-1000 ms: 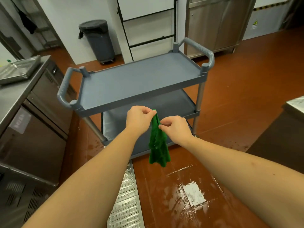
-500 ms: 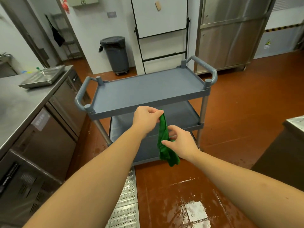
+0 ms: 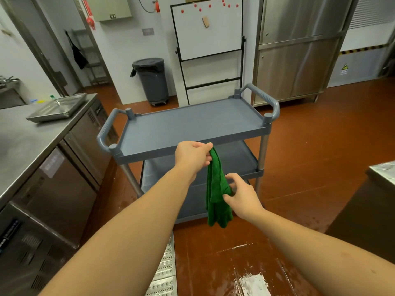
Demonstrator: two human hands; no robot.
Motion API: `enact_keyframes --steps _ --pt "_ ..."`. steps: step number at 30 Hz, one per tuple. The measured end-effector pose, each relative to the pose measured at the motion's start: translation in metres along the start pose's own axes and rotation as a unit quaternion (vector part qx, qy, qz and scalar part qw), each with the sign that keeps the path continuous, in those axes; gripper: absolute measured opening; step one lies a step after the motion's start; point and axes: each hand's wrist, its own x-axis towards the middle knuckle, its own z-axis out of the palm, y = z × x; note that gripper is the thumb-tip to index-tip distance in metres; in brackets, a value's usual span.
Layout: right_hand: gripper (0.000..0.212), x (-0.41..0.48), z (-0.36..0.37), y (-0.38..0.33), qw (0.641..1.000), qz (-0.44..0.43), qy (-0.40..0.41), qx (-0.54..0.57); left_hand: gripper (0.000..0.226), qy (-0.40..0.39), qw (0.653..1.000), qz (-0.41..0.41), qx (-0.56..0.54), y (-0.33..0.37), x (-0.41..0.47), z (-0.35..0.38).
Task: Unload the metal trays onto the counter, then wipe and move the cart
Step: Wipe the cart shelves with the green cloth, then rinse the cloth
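Note:
A grey three-shelf cart (image 3: 192, 127) stands in front of me with nothing on its top shelf. A green cloth (image 3: 215, 189) hangs in front of the cart's near edge. My left hand (image 3: 192, 155) pinches the cloth's top corner. My right hand (image 3: 240, 194) grips the cloth lower down, at its right side. A metal tray (image 3: 57, 107) lies on the steel counter (image 3: 23, 146) at the left.
A grey bin (image 3: 152, 80) and a whiteboard stand (image 3: 210, 50) are behind the cart. A steel cabinet (image 3: 295, 50) stands at the back right. Another steel surface (image 3: 382, 171) juts in at the right. The red floor (image 3: 235, 263) is wet, and a drain grate (image 3: 164, 272) runs beside it.
My right hand has slid down the cloth from near the top to its lower part. The cloth now hangs stretched out longer. My view has tilted upward.

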Motion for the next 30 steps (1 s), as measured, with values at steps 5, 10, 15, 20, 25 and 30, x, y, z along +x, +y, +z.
enact_keyframes --steps 5,10,15,20,25,30 --pt "0.006 0.006 -0.026 0.009 0.998 -0.019 0.028 -0.047 0.017 0.007 1.000 0.002 0.030 0.006 0.005 -0.012" --pt "0.009 0.021 -0.075 -0.005 0.990 -0.065 0.006 -0.123 0.018 -0.007 0.994 0.018 0.104 -0.003 0.015 -0.030" --pt "0.013 0.032 -0.109 -0.024 0.981 -0.082 -0.035 -0.174 0.016 -0.014 0.991 0.009 0.132 -0.010 0.021 -0.039" --pt "0.016 0.039 -0.132 -0.041 0.966 -0.118 -0.037 -0.227 0.016 -0.038 0.966 0.057 0.249 -0.010 0.019 -0.048" --pt "0.016 0.041 -0.156 -0.074 0.941 -0.168 -0.057 -0.288 0.018 -0.070 0.918 0.123 0.371 -0.018 0.017 -0.056" --pt "0.017 0.036 -0.169 -0.112 0.918 -0.217 -0.064 -0.327 0.010 -0.099 0.905 0.141 0.388 -0.024 0.020 -0.054"
